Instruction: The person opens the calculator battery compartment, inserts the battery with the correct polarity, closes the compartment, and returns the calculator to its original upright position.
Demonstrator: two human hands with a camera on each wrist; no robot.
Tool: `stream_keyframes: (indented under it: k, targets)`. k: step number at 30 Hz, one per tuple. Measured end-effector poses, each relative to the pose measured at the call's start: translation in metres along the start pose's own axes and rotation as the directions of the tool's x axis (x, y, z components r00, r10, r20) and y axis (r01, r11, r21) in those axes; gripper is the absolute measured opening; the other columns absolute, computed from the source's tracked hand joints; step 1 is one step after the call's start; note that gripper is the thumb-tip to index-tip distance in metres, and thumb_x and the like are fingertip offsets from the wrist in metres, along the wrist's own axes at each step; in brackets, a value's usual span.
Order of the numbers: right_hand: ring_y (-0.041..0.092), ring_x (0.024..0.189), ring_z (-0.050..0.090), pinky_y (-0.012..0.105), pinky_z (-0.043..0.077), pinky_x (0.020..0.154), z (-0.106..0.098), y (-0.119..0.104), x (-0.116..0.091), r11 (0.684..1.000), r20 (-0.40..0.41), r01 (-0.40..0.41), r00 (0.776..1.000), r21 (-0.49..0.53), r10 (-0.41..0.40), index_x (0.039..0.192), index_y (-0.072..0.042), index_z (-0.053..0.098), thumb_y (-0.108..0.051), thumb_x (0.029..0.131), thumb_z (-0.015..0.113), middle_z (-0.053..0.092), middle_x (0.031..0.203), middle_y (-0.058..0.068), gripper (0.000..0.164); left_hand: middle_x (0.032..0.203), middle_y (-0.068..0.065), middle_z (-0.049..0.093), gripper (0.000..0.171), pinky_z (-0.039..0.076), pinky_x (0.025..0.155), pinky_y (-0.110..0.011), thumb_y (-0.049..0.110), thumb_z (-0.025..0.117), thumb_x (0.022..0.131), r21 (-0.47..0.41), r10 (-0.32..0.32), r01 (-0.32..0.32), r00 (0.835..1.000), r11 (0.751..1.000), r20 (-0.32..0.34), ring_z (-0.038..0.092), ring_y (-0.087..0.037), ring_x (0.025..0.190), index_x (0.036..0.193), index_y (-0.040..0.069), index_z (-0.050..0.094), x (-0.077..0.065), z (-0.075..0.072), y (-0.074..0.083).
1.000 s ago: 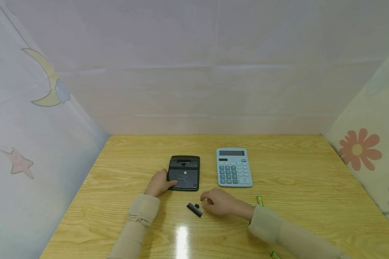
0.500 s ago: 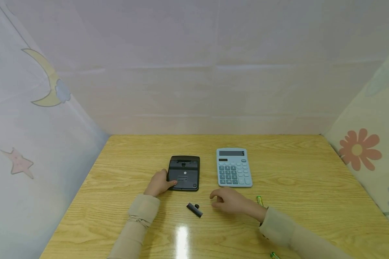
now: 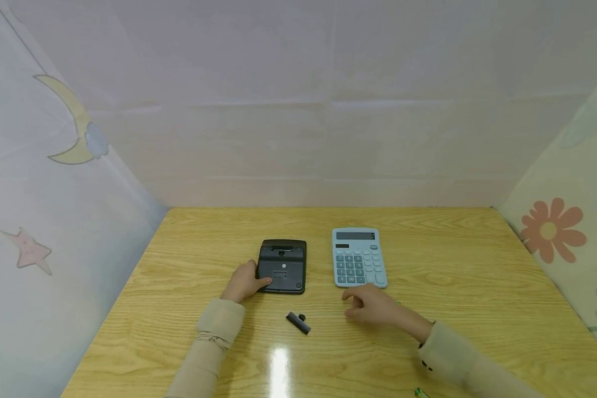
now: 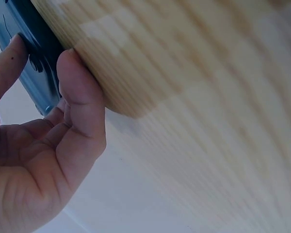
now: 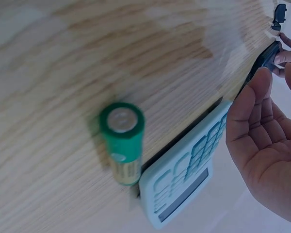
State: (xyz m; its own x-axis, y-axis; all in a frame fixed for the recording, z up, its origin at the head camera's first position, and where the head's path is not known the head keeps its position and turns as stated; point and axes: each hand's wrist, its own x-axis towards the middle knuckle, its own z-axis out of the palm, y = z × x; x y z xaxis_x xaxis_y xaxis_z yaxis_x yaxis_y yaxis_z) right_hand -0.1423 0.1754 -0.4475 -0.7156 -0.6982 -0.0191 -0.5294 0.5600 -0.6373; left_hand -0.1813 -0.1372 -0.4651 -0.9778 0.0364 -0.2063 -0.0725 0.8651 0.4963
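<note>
My left hand [image 3: 244, 282] grips the left edge of a black calculator [image 3: 291, 271] lying face down, thumb across its back and fingers along its side. The battery slot near its far end is uncovered. My right hand [image 3: 373, 305] hovers with loosely bent fingers, holding nothing, just below a light blue calculator [image 3: 360, 258] that lies face up and displays a digit. In the right wrist view a green battery [image 5: 122, 145] stands out close to the camera, beside the blue calculator. From the head it is mostly hidden behind the right hand.
A dark narrow strip [image 3: 298, 323], like a battery cover, lies in front of the black calculator with a small black piece [image 3: 302, 317] against it. Another green battery [image 3: 420, 393] is at the front edge of view. Patterned cloth walls [image 3: 298, 138] border the wooden table [image 3: 179, 342].
My right hand has moved right, from beside the dark strip to below the blue calculator, now covering most of the nearer battery. The left hand and black calculator have stayed put.
</note>
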Motion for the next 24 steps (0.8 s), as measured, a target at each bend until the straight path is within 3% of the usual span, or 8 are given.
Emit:
stream_keyframes:
  k: [8,15,20,24]
  targets:
    - [-0.001,0.05,0.042,0.021,0.039,0.05,-0.005,0.011,-0.01,0.999,-0.01,-0.041,0.999,0.001,0.041,0.102,0.005,0.062,-0.014,0.082,0.067,0.053,0.06,-0.011,0.028,0.088,-0.017,0.058,0.047,0.047,0.07,-0.04,0.027,0.071,0.08,-0.005,0.016,-0.016,1.0,1.0,-0.006,0.057,-0.028,0.08,0.105,-0.008,0.052,-0.001,-0.002,0.001]
    - [-0.003,0.051,0.04,0.02,0.037,0.048,-0.006,0.02,-0.019,1.0,-0.062,0.022,0.998,-0.021,-0.023,0.095,0.005,0.062,-0.018,0.082,0.067,0.049,0.06,-0.014,0.027,0.086,-0.015,0.058,0.046,0.047,0.069,-0.039,0.027,0.071,0.08,-0.002,0.025,-0.025,1.0,1.0,-0.006,0.057,-0.027,0.079,0.105,-0.008,0.053,-0.002,-0.002,0.001]
    - [0.0,0.049,0.038,0.021,0.036,0.048,-0.009,0.024,-0.025,0.996,-0.048,-0.092,0.995,-0.009,0.091,0.093,0.002,0.063,-0.017,0.081,0.068,0.047,0.058,-0.011,0.023,0.087,-0.016,0.058,0.046,0.047,0.07,-0.04,0.027,0.071,0.08,-0.008,0.018,-0.019,1.0,1.0,-0.006,0.057,-0.028,0.08,0.105,-0.007,0.053,-0.001,-0.001,0.001]
    - [0.0,0.049,0.037,0.021,0.035,0.049,-0.01,0.027,-0.028,0.991,-0.039,-0.124,0.992,-0.046,0.122,0.092,0.0,0.063,-0.016,0.079,0.07,0.046,0.057,-0.011,0.022,0.087,-0.015,0.058,0.047,0.047,0.07,-0.04,0.027,0.071,0.08,-0.009,0.017,-0.017,1.0,1.0,-0.004,0.057,-0.027,0.079,0.105,-0.007,0.053,-0.001,-0.001,0.001]
